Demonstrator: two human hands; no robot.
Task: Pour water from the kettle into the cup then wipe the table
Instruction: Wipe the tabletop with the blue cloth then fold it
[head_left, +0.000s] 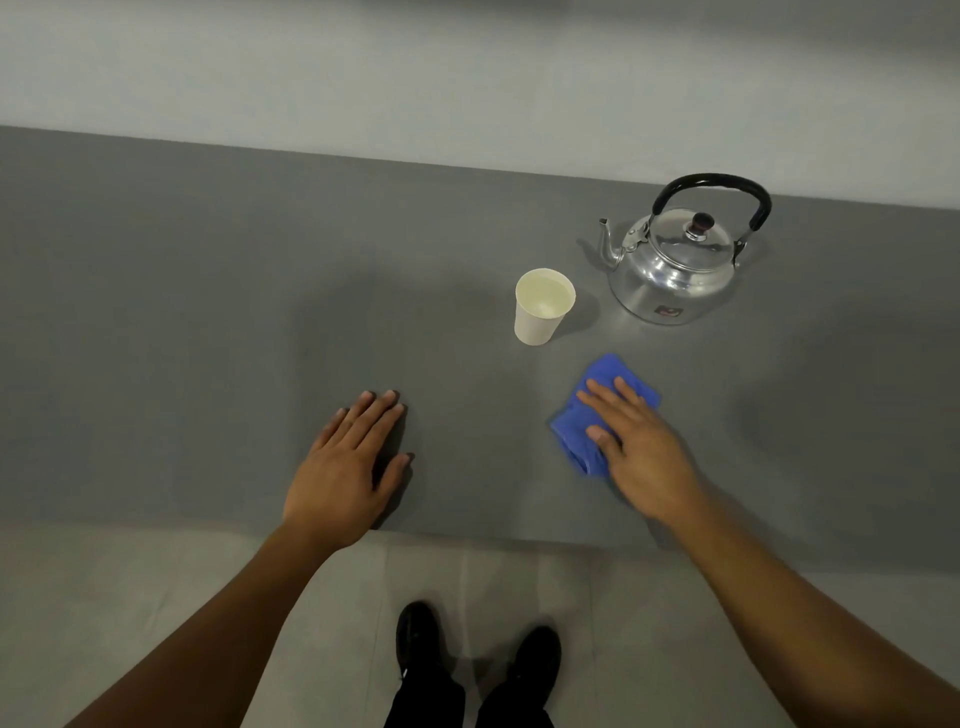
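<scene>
A shiny metal kettle with a black handle stands upright at the back right of the grey table, spout pointing left. To its left a white paper cup stands upright with water in it. In front of the cup lies a crumpled blue cloth. My right hand lies flat on the cloth, fingers spread and pressing it to the table. My left hand rests flat on the bare table to the left, palm down, holding nothing.
The table's near edge runs just behind my wrists. A pale wall bounds the far side. Below the edge are a light floor and my two black shoes.
</scene>
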